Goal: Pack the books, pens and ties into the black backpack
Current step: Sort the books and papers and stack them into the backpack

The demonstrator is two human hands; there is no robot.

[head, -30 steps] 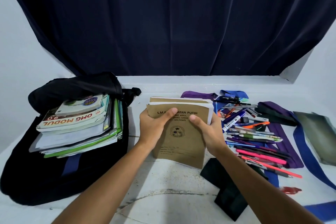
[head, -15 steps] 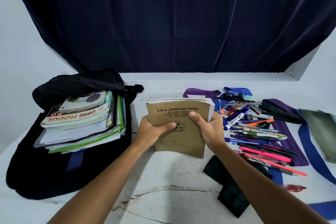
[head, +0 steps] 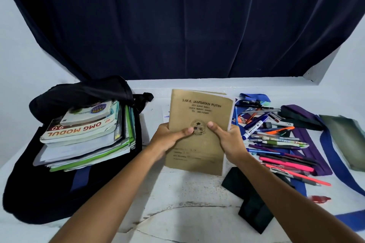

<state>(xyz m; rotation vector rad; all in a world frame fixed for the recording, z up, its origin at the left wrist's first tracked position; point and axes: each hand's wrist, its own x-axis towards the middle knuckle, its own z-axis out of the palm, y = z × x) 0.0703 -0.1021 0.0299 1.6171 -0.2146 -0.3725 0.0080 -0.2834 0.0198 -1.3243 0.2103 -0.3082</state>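
Both hands hold a small stack of brown exercise books (head: 199, 130) upright above the middle of the white desk (head: 189, 199), the front cover printed "S.M.K. JAMBATAN PUTIH" facing the camera. The left hand (head: 169, 140) grips the stack's left edge, thumb laid across the cover near the crest and the other fingers curled behind; the right hand (head: 229, 140) grips the right edge the same way, thumb on the cover. The white page edges of the books behind show along the right side.

The black backpack (head: 39, 193) lies flat at the desk's left edge with its flap thrown back toward the far side. A pile of books (head: 87, 136) sits in its open mouth, the topmost thick one reading "OMG MODUL", with green-edged books beneath.

On the right half of the desk lies a heap of pens (head: 276, 144) and markers in pink, orange, blue and purple. Purple, blue and dark ties (head: 308, 144) lie under and around them, reaching to the right edge. A black folded tie (head: 248, 199) lies near the front edge, just below the right forearm. A dark curtain (head: 177, 21) hangs behind the desk
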